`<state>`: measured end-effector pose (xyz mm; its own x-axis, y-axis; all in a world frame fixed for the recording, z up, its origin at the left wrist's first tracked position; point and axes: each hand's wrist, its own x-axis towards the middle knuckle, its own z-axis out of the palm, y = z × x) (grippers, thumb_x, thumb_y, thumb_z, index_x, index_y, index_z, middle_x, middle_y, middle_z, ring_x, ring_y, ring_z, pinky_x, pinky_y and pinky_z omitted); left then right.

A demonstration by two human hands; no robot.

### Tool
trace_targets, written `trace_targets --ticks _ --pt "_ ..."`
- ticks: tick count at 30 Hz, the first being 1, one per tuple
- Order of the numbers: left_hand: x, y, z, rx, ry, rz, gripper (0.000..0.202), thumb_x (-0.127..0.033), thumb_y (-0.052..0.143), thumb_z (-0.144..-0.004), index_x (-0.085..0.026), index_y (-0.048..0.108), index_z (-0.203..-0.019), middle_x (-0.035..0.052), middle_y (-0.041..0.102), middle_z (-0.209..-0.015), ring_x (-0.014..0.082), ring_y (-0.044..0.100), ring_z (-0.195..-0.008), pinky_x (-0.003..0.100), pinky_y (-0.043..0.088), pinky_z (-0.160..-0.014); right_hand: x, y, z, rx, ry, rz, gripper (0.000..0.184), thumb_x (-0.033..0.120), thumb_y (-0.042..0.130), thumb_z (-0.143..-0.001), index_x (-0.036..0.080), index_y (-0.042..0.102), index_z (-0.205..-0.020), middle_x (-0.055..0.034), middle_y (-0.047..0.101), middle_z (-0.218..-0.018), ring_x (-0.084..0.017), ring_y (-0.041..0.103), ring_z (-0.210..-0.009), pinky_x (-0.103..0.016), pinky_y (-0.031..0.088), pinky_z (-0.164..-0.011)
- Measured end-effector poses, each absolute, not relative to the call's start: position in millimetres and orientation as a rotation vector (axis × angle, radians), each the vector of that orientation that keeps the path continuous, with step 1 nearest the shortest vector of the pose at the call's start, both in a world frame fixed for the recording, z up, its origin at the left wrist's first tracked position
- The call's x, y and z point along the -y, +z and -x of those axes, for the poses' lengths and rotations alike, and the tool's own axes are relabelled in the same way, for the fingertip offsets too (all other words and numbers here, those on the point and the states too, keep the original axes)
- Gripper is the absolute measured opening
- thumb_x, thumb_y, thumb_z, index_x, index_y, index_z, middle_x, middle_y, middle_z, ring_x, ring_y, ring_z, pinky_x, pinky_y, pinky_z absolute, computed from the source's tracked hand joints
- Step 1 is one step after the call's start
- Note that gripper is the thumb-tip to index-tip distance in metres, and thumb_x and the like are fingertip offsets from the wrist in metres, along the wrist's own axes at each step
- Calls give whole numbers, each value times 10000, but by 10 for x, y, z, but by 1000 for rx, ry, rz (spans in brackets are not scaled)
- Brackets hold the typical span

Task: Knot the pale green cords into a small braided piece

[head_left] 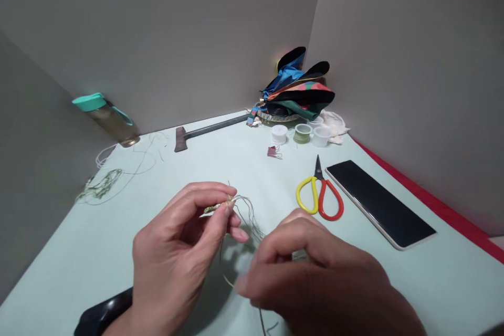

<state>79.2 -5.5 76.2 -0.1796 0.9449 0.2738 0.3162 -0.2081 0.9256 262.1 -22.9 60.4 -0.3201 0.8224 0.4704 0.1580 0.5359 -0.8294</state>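
Observation:
In the middle of the head view, my left hand [177,244] pinches a short braided green cord [211,209] between thumb and forefinger. Several thin loose strands [249,210] fan out from the pinch towards the right. My right hand [315,268] is lower and nearer, its fingers curled with the thumb against the forefinger. A strand end shows by the right thumb tip, and more strands hang below that hand. The right fingertips are partly hidden and slightly blurred, but they close on the thin strands.
Scissors [319,194] with yellow and red handles lie beside a phone [380,202] on the right. Behind stand thread spools [302,134], a binder clip [274,152], a folded umbrella [299,89] and a hammer [208,130]. A bottle [106,118] and tangled cord [104,185] are left.

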Motion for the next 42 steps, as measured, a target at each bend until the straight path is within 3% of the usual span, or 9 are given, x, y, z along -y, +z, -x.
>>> trace_targets --ticks 3,9,19,21,26,32,42 --pt "56 740 -769 -1501 1375 -1560 112 -303 790 -916 -299 789 -805 1 776 -1010 151 693 -589 258 618 -557 169 597 -2464 1653 849 791 314 8 675 -880 285 756 -1004 66 763 -862 -92 698 -747 -189 574 -734" --pt "41 629 -721 -1522 1362 -1762 159 -252 725 -962 -359 781 -859 -35 791 -989 196 735 -943 247 601 -748 56 582 -2315 1464 1040 921 209 62 760 -849 261 721 -797 110 746 -752 -76 647 -678 -161 512 -660" --pt "80 593 -625 -1458 1241 -1994 203 -166 745 -931 -359 801 -958 0 822 -992 236 768 -900 317 637 -788 9 492 -2252 1118 1355 945 211 81 790 -774 268 691 -783 110 721 -732 -86 639 -690 -170 521 -677" --pt "86 573 -576 -1459 1192 -2045 227 -159 748 -924 -371 800 -984 -5 826 -1018 230 771 -916 300 640 -804 3 472 -2248 1067 1389 961 208 101 814 -755 269 697 -793 109 711 -720 -82 628 -678 -161 508 -653" --pt "91 514 -487 -1449 1100 -2202 288 -155 687 -981 -410 751 -1099 -69 804 -1122 129 758 -985 149 568 -912 -28 467 -2272 1036 1397 965 167 120 810 -754 261 720 -758 97 687 -691 -84 601 -662 -162 491 -637" --pt "94 500 -424 -1447 1001 -2325 257 -226 656 -1030 -428 699 -1182 -104 769 -1194 85 724 -1047 66 487 -979 -34 529 -2308 1093 1403 982 176 106 785 -770 251 718 -697 105 690 -678 -72 599 -652 -141 503 -658" --pt "99 495 -431 -1462 1001 -2366 253 -216 662 -1021 -411 704 -1176 -91 779 -1178 108 734 -1023 96 499 -961 -36 533 -2364 1221 1329 1102 145 142 727 -786 253 743 -695 74 711 -684 -108 624 -677 -190 536 -690"
